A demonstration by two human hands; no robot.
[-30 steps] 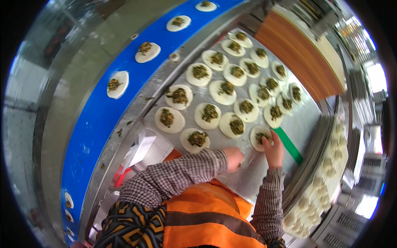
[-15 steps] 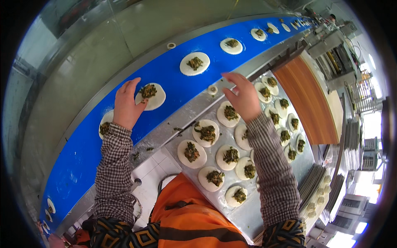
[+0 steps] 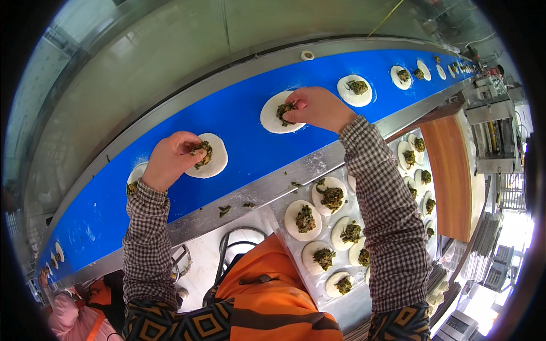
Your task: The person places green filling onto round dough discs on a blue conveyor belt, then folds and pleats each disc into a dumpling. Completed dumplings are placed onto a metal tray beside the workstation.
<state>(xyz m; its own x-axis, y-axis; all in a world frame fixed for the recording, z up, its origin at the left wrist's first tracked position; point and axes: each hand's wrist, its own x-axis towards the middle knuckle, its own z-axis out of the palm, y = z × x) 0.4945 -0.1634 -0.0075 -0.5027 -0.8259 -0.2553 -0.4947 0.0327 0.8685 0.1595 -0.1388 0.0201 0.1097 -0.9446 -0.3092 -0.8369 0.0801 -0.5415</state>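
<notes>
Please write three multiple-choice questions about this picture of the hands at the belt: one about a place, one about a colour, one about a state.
1. Where is the left hand?
A. on the metal tray
B. at a dough round on the belt
C. on the wooden board

2. What colour is the belt?
A. blue
B. green
C. white

3. How are the dough rounds on the metal tray?
A. folded shut
B. bare
C. open, with green filling on top

Answers:
1 B, the left fingers touch the filling on a dough round on the belt.
2 A, the belt surface is plain blue.
3 C, each flat round, such as one near the tray's corner, carries a dark green heap.
</notes>
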